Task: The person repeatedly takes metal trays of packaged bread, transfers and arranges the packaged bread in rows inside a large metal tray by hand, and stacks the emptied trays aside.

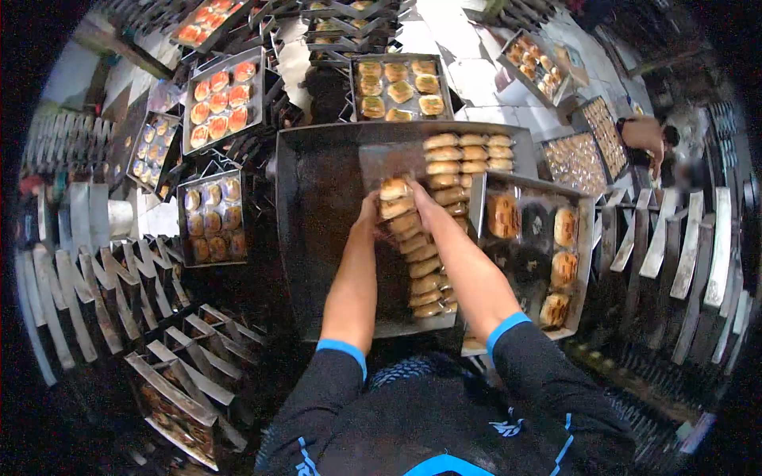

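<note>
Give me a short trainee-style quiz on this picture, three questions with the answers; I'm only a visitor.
1. True or false: the left hand and right hand are on opposite sides of the same buns.
2. Within the large tray, most buns lie toward: (a) the left, (b) the right.
3. Fill in: the dark sleeves have ____ edging.

Key: 1 true; 2 b; 3 blue.

large dark tray (325, 238) | rolls (474, 154) in rows, right half | smaller tray (536, 274) overlapping right side
</note>
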`<state>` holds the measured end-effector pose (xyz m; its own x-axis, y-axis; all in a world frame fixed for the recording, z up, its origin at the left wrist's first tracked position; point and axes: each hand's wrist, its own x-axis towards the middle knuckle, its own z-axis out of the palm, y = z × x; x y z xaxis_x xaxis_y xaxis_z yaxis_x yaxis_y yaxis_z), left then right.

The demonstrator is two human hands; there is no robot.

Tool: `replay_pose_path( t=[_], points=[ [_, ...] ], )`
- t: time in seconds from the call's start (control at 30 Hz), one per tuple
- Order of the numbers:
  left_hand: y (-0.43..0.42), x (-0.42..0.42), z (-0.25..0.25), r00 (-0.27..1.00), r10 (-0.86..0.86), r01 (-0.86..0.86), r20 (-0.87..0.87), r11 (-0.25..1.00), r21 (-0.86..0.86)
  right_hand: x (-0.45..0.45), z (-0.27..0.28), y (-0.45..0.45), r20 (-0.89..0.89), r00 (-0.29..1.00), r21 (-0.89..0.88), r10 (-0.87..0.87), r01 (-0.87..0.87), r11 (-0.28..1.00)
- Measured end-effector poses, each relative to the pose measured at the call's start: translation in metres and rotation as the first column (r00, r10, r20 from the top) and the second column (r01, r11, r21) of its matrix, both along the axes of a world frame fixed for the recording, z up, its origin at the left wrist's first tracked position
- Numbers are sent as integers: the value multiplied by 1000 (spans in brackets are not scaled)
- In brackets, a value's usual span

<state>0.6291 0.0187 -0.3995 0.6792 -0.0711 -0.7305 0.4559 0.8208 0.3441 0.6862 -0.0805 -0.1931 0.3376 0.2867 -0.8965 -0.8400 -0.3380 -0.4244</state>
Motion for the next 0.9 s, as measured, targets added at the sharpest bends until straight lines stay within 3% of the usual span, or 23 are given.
replay_pose_path(
  t=[0.07,0.13,0.17,0.2,0.23,0.27,0.3,0.33,0.4,0.43,0.47,0.53,0.57,0.6,0.67,0.7,0.73,0.8,0.87,0.9],
  points=[
    [-2,18,-7,995,-91,92,-33,996,13,6,-36,-3,-104,993,-99,-63,53,994],
    [-6,38,-15,989,-147,148,-30,988,41,3,-100,-22,74,951,-78,-299,304,949],
    [-8,46,-19,985,-172,173,-29,983,63,-7,-83,-24,270,961,-273,-60,136,952],
    [-11,51,-21,983,-182,184,-27,978,97,-21,-64,-22,396,895,-479,207,9,878],
    [-13,52,-23,982,-187,189,-23,972,138,-32,-67,-22,399,893,-482,206,13,876],
    [-16,52,-27,981,-195,196,-20,965,176,-47,-75,-24,481,607,-700,633,-169,694],
    [-19,51,-28,981,-195,194,-17,954,227,-55,-84,-28,382,183,-887,906,-204,415],
    [-21,51,-28,982,-190,185,-8,942,282,-53,-95,-29,384,196,-887,902,-194,420],
    [-23,51,-25,984,-177,160,9,909,386,-44,-115,-26,377,-146,-926,915,-53,373],
    [-24,49,-24,986,-166,137,24,882,452,-39,-114,-29,361,21,-891,932,-288,352],
    [-23,46,-23,986,-161,120,36,851,511,-37,-115,-26,374,29,-887,927,-281,367],
    [-19,42,-25,985,-164,102,47,785,611,-44,-127,-30,256,43,-934,966,-248,258],
    [-19,44,-25,985,-168,100,45,758,644,-47,-133,-31,186,-12,-959,982,-219,179],
    [-17,45,-24,984,-172,93,47,721,687,-49,-122,-28,190,5,-959,982,-215,186],
    [-16,54,-17,975,-219,113,45,656,746,-50,-74,-19,-53,-83,-893,995,-443,-85],
    [-16,57,-12,967,-254,134,38,626,768,-61,-59,-26,218,-40,-925,975,-327,193],
    [-19,59,-8,954,-298,168,23,599,783,-72,-39,-40,421,-131,-897,898,-211,389],
    [-23,58,1,927,-375,221,-8,529,819,-83,18,-80,765,-97,-643,637,-188,743],
    [-24,48,14,910,-410,248,-64,413,876,-77,62,-147,913,-40,-407,406,-45,912],
    [-24,42,20,905,-415,254,-97,344,904,-71,68,-189,876,26,-482,482,91,871]
  ],
)
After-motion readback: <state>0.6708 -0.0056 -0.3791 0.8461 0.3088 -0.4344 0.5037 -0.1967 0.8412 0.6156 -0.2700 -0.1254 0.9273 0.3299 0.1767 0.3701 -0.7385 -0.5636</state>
